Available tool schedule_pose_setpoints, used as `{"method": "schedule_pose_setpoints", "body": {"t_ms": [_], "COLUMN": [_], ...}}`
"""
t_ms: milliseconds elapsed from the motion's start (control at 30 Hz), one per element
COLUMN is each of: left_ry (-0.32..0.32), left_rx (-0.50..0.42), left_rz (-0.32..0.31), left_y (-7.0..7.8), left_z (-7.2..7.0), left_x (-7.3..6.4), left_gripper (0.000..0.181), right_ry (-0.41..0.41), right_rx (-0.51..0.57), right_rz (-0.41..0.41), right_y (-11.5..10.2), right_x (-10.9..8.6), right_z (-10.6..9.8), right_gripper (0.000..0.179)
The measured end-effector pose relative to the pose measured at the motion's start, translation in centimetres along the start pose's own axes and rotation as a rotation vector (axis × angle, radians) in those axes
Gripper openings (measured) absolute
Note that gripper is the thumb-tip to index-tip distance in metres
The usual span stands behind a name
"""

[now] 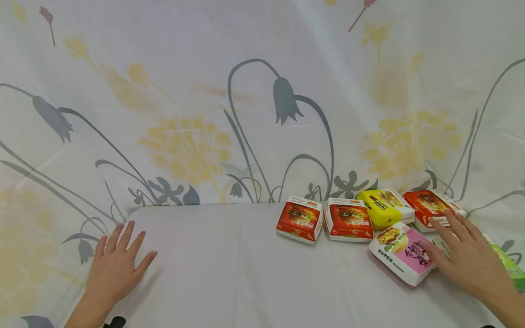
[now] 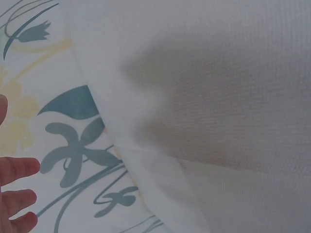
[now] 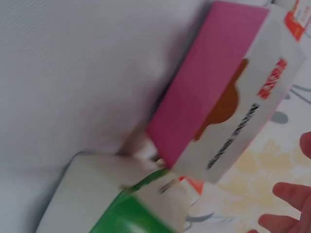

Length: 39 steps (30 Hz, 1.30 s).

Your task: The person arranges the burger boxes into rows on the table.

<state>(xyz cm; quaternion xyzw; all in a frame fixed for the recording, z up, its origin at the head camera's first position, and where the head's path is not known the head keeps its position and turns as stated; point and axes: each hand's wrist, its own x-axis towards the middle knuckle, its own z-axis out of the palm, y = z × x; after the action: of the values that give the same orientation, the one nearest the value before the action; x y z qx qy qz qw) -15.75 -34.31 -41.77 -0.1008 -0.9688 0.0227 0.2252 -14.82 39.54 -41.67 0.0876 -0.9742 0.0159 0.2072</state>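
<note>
My left hand is at the left side of the white tabletop, its fingers spread and holding nothing. In the left wrist view, its fingertips show at the left edge. Over the boxes at the right is my right hand, fingers extended. Beside its thumb lies a pink and white burger box marked SUPER BURGER, also seen as a pink side from the right wrist. A green and white box is partly hidden under the hand. Beyond the fingertips sits a red burger box. Contact cannot be told.
A yellow burger box stands behind the pink one. Two more red burger boxes, one left and one right, sit along the tabletop's back edge. A flower-patterned cloth hangs behind.
</note>
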Motion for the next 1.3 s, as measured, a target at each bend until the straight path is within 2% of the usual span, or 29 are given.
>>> {"method": "schedule_pose_setpoints", "body": {"t_ms": [67, 200, 267, 333, 433, 533, 600, 767, 900, 1033, 1300], "left_ry": [0.034, 0.104, 0.140, 0.150, 0.106, 0.017, -0.017, -0.033, -0.087, -0.132, -0.135], "left_rx": [-0.021, -0.073, -0.116, -0.170, -0.260, -0.356, -0.412, -0.623, -0.773, -0.877, -1.037], "left_rz": [0.019, 0.060, 0.081, 0.084, 0.035, -0.047, -0.084, -0.126, -0.171, -0.206, -0.218], "left_y": [0.2, 0.7, 1.2, 1.9, 3.1, 4.4, 5.2, 7.6, 9.8, 11.7, 15.1], "left_z": [0.1, 0.6, 0.9, 1.2, 1.4, 1.4, 1.6, 3.0, 4.1, 4.7, 6.1], "left_x": [0.1, 0.3, 0.5, 0.8, 1.3, 1.9, 2.3, 3.6, 4.6, 5.5, 7.5], "left_gripper": [0.055, 0.040, 0.035, 0.031, 0.027, 0.028, 0.030, 0.033, 0.033, 0.033, 0.029], "right_ry": [-0.018, -0.103, -0.126, -0.141, -0.176, -0.229, -0.238, -0.219, -0.207, -0.192, -0.150], "right_rx": [0.070, 0.190, 0.235, 0.286, 0.375, 0.474, 0.529, 0.601, 0.673, 0.728, 0.782], "right_rz": [0.003, 0.008, 0.004, 0.009, 0.033, 0.058, 0.055, 0.046, 0.055, 0.077, 0.074], "right_y": [-0.7, -2.3, -3.2, -4.4, -6.3, -8.4, -9.7, -12.3, -13.7, -15.1, -17.0], "right_x": [0.5, 1.8, 2.6, 3.3, 4.4, 5.7, 6.5, 8.7, 10.3, 11.5, 12.4], "right_z": [-0.1, -0.4, -0.6, -0.7, -0.8, -0.8, -0.5, 0.8, 2.2, 3.8, 5.5], "right_gripper": [0.065, 0.062, 0.060, 0.056, 0.052, 0.053, 0.053, 0.051, 0.049, 0.046, 0.046]}}
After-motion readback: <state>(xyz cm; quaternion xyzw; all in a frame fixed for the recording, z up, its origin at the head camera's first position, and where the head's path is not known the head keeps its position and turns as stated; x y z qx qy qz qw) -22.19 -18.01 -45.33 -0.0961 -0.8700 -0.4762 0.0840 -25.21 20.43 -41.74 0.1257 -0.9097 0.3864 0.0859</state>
